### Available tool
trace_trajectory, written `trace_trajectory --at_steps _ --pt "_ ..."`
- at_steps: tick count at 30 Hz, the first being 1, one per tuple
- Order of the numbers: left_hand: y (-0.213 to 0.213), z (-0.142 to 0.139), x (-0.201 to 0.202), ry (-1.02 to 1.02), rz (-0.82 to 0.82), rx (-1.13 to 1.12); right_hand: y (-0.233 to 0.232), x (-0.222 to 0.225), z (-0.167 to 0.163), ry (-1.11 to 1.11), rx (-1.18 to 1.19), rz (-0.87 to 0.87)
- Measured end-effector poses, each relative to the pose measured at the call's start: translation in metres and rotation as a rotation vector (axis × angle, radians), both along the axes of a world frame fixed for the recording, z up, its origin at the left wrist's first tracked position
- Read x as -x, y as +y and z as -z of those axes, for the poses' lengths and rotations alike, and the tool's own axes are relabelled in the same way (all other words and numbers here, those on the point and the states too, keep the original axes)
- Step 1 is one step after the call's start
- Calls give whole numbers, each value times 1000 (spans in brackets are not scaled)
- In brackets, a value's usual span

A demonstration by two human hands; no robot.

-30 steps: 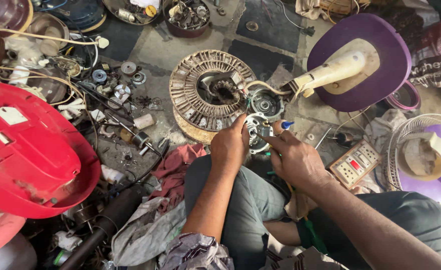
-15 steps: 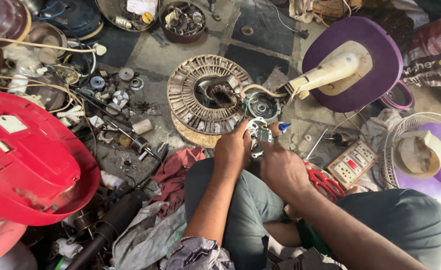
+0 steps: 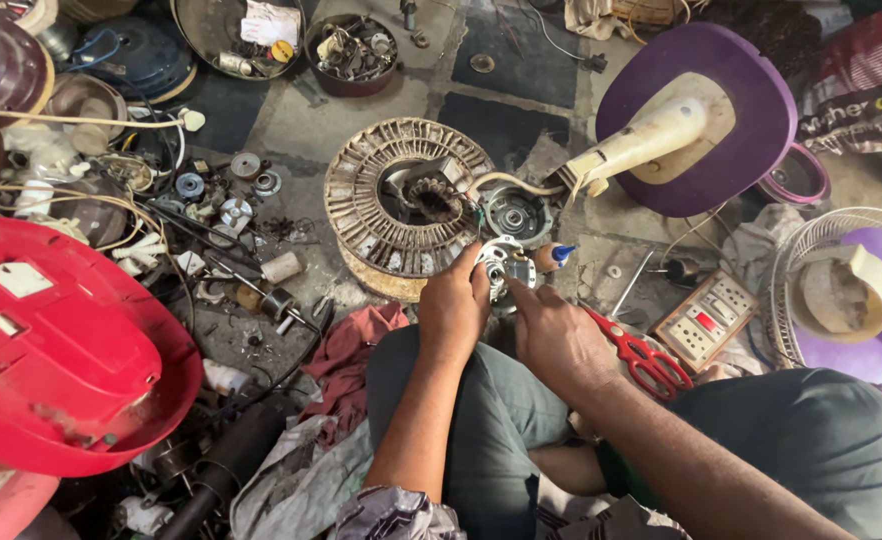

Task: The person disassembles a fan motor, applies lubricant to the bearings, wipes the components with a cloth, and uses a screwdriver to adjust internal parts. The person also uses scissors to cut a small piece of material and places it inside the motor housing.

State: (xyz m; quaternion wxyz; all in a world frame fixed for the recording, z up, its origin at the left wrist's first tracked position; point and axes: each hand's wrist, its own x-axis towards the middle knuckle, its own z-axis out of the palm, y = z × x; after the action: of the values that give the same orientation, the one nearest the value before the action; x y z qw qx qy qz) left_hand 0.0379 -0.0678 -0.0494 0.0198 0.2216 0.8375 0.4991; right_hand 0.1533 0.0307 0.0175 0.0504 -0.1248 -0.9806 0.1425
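Two hands on one small metal motor part (image 3: 506, 268), held over the knees.

I see the left hand (image 3: 453, 305) closed around the part's left edge, and the right hand (image 3: 551, 330) with fingers pinched together on its right side. The part sits just in front of the round ribbed fan motor housing (image 3: 361, 200), with the red scissors (image 3: 641, 355) beside the right wrist. To do this well, I judge: keep the left grip steady, turn with the right fingertips only, keep the part level over the lap so loose bits don't drop into the floor clutter.
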Motion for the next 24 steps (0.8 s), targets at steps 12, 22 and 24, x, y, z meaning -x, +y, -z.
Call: trace_trajectory --at_steps 12,22,24 --pt "-1 6 6 56 -19 -161 1 -6 5 0 -12 -1" --pt "-1 3 7 25 -19 -136 5 0 2 11 25 -12" --pt "-1 2 7 15 -22 -133 6 3 2 -25 34 8"
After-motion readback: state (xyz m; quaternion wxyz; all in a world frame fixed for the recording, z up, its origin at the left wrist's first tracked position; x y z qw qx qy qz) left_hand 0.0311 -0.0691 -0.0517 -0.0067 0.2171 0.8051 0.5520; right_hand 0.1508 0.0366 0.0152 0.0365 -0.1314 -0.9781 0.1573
